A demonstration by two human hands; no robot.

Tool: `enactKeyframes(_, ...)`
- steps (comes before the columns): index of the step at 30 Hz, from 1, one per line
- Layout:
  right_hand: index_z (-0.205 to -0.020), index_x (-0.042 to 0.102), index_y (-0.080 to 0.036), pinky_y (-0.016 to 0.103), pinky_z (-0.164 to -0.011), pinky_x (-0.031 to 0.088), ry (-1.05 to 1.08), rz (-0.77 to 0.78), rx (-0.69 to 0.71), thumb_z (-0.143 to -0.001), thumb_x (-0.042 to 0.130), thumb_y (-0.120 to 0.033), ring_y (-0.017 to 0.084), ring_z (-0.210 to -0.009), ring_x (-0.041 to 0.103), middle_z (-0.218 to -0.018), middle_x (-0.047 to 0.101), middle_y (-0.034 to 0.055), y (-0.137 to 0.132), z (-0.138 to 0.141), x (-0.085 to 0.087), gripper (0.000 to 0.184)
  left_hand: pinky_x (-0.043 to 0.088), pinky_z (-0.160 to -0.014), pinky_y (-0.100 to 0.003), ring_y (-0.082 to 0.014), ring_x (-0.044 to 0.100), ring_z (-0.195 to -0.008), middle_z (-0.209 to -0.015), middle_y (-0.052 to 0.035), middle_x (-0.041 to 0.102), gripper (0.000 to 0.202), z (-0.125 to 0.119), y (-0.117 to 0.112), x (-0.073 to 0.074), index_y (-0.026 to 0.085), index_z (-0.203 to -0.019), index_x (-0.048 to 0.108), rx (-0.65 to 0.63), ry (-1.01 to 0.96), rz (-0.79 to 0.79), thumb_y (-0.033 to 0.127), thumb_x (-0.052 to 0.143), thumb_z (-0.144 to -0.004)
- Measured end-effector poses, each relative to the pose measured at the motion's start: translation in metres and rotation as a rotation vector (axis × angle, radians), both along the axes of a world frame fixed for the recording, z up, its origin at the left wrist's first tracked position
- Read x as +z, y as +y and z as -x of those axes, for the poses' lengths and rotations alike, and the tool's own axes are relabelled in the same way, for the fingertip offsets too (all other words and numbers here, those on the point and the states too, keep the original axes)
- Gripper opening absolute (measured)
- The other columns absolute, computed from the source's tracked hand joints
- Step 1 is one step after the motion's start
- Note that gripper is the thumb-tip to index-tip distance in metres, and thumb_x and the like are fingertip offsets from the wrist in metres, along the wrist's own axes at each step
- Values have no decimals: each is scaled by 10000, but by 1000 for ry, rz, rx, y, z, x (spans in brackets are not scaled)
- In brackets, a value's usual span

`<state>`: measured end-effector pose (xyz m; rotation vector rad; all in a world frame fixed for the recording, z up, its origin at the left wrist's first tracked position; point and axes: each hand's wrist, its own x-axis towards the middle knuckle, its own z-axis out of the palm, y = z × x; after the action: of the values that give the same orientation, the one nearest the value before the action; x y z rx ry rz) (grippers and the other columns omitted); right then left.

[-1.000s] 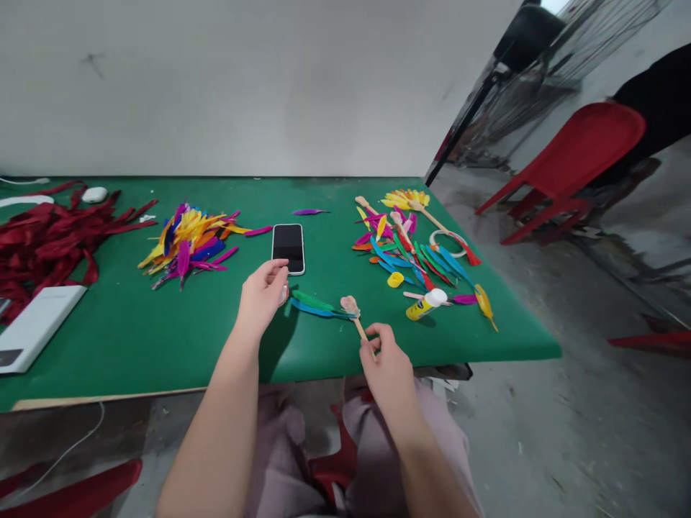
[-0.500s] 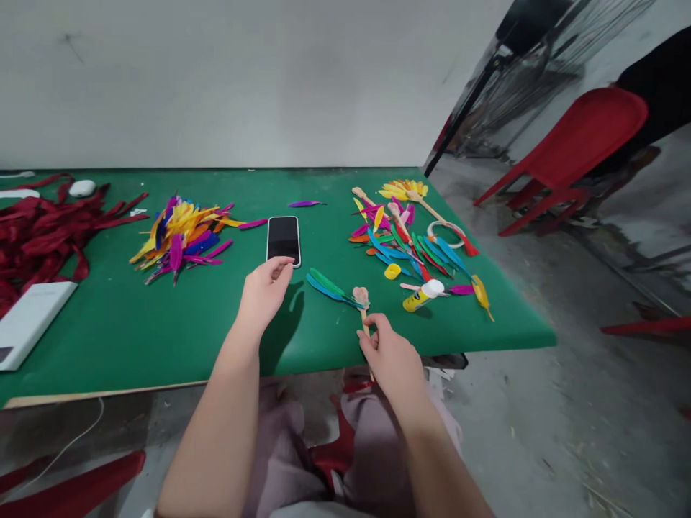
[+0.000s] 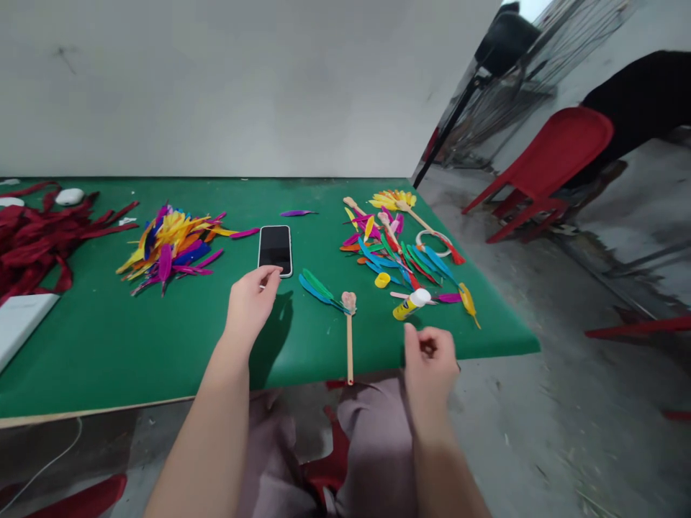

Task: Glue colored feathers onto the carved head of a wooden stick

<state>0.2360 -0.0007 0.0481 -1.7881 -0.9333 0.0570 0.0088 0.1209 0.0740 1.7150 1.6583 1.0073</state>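
My left hand (image 3: 249,303) hovers over the green table (image 3: 134,338) with its fingers curled and thumb and forefinger pinched together, just below a black phone (image 3: 275,250). Whether it holds anything I cannot make out. A wooden stick (image 3: 349,342) lies at the table's front edge, with a green and a blue feather (image 3: 318,288) stuck to its head. My right hand (image 3: 430,360) hangs to the right of the stick, off the table edge, loosely spread and holding nothing. A yellow glue stick (image 3: 409,306) lies just beyond it.
A heap of coloured feathers (image 3: 167,244) lies left of the phone, and more feathers with sticks (image 3: 402,248) on the right, near a yellow cap (image 3: 382,280). Dark red strips (image 3: 32,234) and a white box (image 3: 19,320) sit at the left. A red chair (image 3: 545,169) stands at the right.
My right hand has let go of the wooden stick and moved right, off the table edge. The stick now lies straight across the front edge. My left hand stayed by the phone.
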Motion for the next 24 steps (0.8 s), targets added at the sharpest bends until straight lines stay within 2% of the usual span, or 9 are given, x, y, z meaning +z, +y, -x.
enactKeyframes(2,-733,439,-205,228,-521,384,129,-72,-53,-722,597,-398,95,-527,452,-660,457,-40,1,-16,-2,250,440,-663,-248,-155,617,-720,-800,-17,685,280,0,-1,2,211,-917,654,27,-5,6,355,443,-804)
enactKeyframes(4,-837,466,-204,232,-507,390,220,-70,-7,-693,618,-413,106,-551,465,-695,475,-31,5,-30,-5,296,430,-649,-238,-148,608,-701,-793,-10,678,280,-1,-2,4,217,-925,647,23,1,1,358,434,-810)
enactKeyframes(8,-1076,495,-199,255,-525,397,156,90,125,-665,623,-454,113,-585,452,-851,537,21,14,-47,-12,500,345,-524,-222,-124,511,-529,-580,29,573,271,-10,-7,11,224,-884,622,-77,164,40,379,408,-827)
enactKeyframes(11,-1073,529,-180,286,-568,390,-34,230,145,-666,607,-490,118,-563,428,-842,552,29,22,-51,-13,518,272,-481,-224,-113,445,-476,-518,46,497,266,-21,-14,18,217,-788,587,-301,303,95,405,402,-831)
enactKeyframes(14,-910,583,-162,292,-573,374,-162,273,165,-677,584,-500,139,-569,428,-729,532,21,29,-49,-11,411,269,-504,-225,-121,485,-537,-576,27,551,311,-35,-21,21,206,-663,560,-563,406,182,418,405,-829)
enactKeyframes(17,-806,580,-175,285,-587,387,-155,249,171,-711,535,-498,156,-602,475,-711,558,29,39,-54,-2,341,283,-518,-226,-143,530,-601,-648,11,607,267,-50,-28,19,230,-733,603,-708,453,265,424,437,-813)
enactKeyframes(20,-872,545,-147,297,-595,395,-121,234,58,-793,396,-484,180,-640,520,-743,588,66,55,-75,17,377,308,-537,-225,-149,557,-647,-715,4,634,237,-63,-33,16,253,-848,614,-800,423,279,403,433,-822)
enactKeyframes(22,-855,545,-141,314,-610,383,-135,252,1,-775,435,-454,205,-682,529,-763,594,83,70,-93,31,341,319,-549,-225,-147,564,-657,-737,3,640,220,-69,-34,14,251,-846,613,-839,427,275,371,429,-831)
enactKeyframes(24,-850,554,-156,303,-619,375,-219,388,130,-760,484,-390,206,-712,540,-792,608,68,84,-107,43,260,316,-543,-227,-147,564,-648,-723,3,638,198,-75,-33,12,242,-809,609,-851,465,271,349,443,-828)
